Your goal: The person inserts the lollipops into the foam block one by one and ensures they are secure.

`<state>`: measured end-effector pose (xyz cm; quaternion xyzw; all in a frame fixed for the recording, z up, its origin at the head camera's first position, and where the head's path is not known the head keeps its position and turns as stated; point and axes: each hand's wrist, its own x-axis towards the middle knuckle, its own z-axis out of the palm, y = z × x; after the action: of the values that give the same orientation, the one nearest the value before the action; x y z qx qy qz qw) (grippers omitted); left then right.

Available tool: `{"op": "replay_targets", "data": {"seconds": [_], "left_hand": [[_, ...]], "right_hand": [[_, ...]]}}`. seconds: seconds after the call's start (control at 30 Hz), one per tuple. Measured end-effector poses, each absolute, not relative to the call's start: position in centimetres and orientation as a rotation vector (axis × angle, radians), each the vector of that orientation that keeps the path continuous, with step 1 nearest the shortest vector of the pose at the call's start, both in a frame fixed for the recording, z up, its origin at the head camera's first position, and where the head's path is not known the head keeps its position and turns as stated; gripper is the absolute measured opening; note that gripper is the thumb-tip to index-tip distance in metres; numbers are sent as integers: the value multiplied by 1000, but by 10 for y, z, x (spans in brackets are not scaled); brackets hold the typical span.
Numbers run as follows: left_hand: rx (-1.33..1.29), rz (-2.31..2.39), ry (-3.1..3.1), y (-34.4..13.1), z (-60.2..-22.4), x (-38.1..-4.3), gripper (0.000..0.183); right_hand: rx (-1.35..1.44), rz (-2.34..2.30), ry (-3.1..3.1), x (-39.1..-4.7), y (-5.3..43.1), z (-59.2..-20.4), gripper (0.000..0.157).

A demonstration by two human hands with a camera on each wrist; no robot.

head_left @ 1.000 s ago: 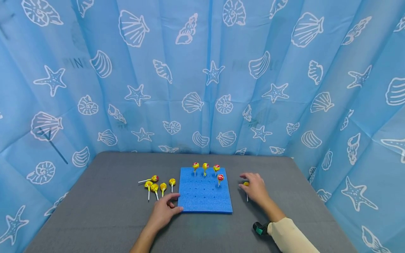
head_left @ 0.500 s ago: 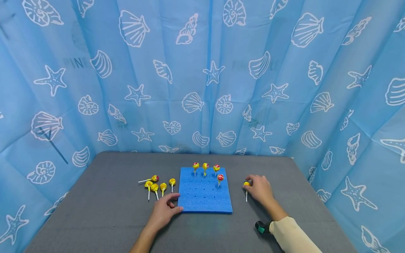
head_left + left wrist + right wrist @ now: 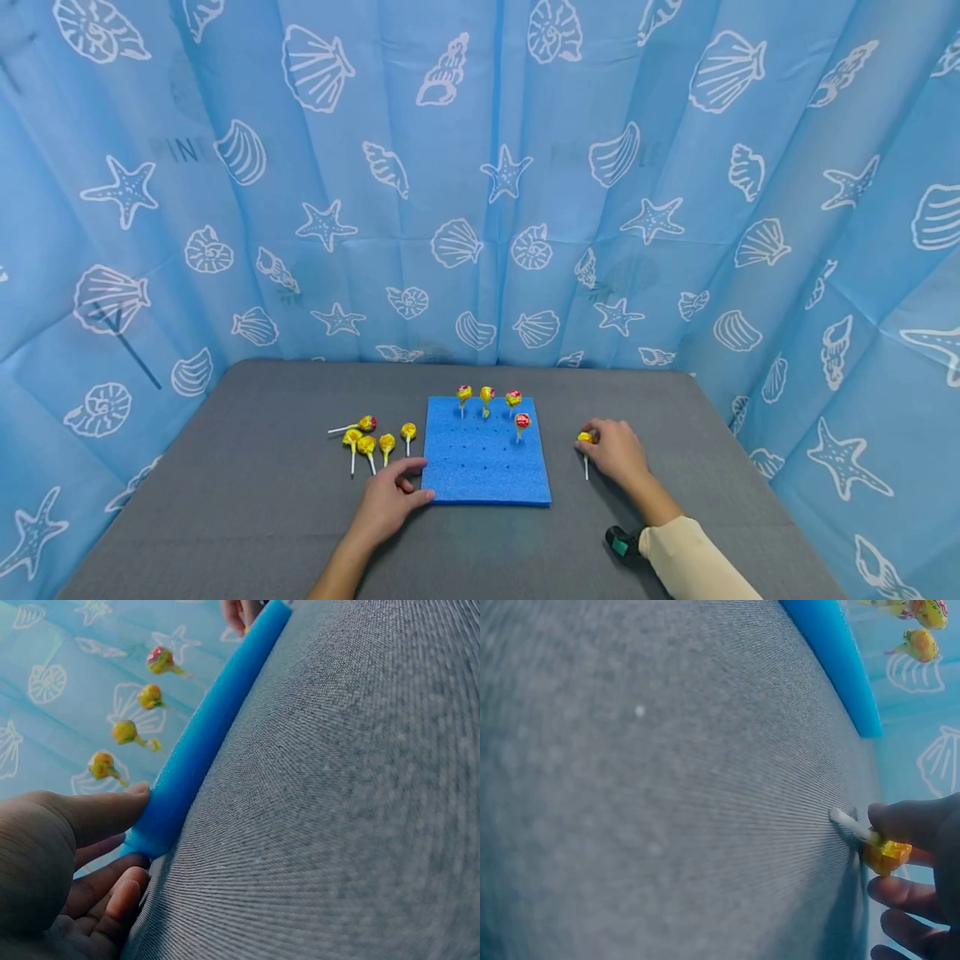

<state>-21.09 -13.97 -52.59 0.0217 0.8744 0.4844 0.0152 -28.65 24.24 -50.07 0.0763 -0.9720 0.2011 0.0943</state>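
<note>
A yellow-wrapped lollipop lies right of the blue foam board, its white stick towards me. My right hand pinches its head between thumb and fingers; the right wrist view shows the thumb at the neck of the lollipop. At the board's near left corner, my left hand holds the edge. In the left wrist view its thumb presses on the foam board, with the other fingers round the corner. Several lollipops stand upright in the board: three along the back row, and one lollipop in front at the right.
Left of the board, several loose lollipops lie on the grey table, one of them pointing sideways. Rows of small holes dot the board. A blue shell-print curtain hangs behind the table and along its sides.
My right hand has shifted slightly right and towards me, and its spread fingers have closed on the lollipop's head. The left hand and the board stay where they were.
</note>
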Motion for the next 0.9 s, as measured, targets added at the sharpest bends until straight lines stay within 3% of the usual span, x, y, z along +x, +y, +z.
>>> {"op": "replay_targets", "data": {"seconds": [0.27, 0.9], "left_hand": [[72, 1516, 2724, -139, -527, -211, 49], [76, 1512, 2713, -139, -523, -210, 49]], "right_hand": [[181, 639, -2849, -288, 243, -501, 23], [209, 822, -2618, -306, 219, -462, 24]]}}
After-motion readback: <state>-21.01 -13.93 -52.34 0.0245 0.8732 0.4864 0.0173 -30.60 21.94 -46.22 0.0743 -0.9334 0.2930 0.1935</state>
